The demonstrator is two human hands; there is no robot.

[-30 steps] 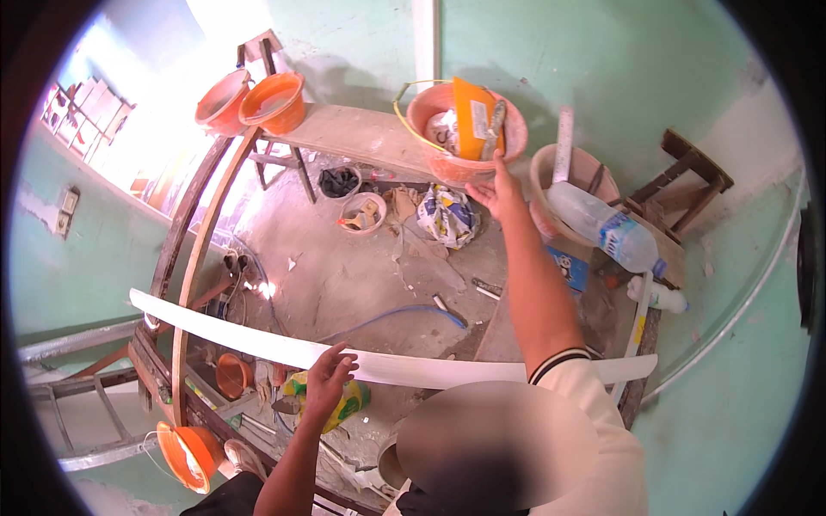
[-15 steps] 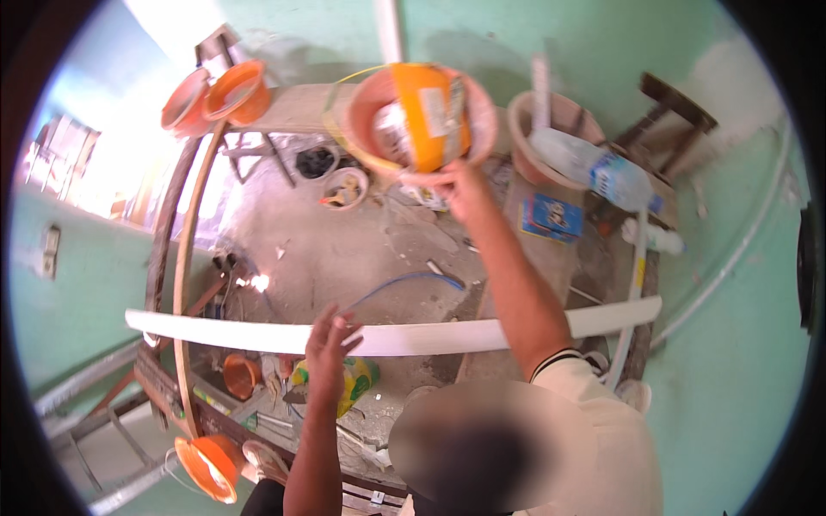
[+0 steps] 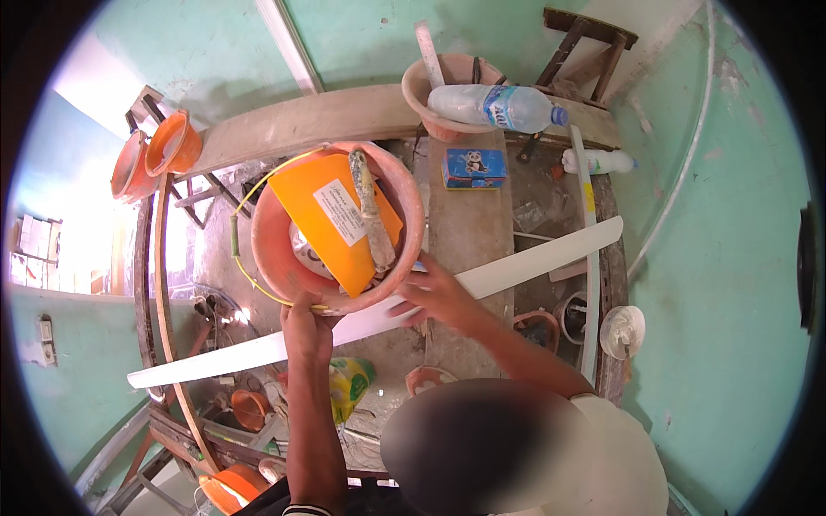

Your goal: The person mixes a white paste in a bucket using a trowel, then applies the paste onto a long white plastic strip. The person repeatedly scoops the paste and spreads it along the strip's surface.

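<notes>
Partly hiding left hand (image 3: 307, 334) under pink bucket (image 3: 414, 211); blurring a head (image 3: 482, 447); cutting off orange bucket (image 3: 232, 488) at near left.

Both hands (image 3: 308, 337) — at a bucket (image 3: 275, 234)

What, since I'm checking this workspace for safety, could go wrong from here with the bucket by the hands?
The left hand holds the bucket at its near rim, so it might tip if the right hand gives little support. The crusted tool atop the orange sheet could slide. The large bottle lying across the pale bucket might roll off if bumped.
</notes>
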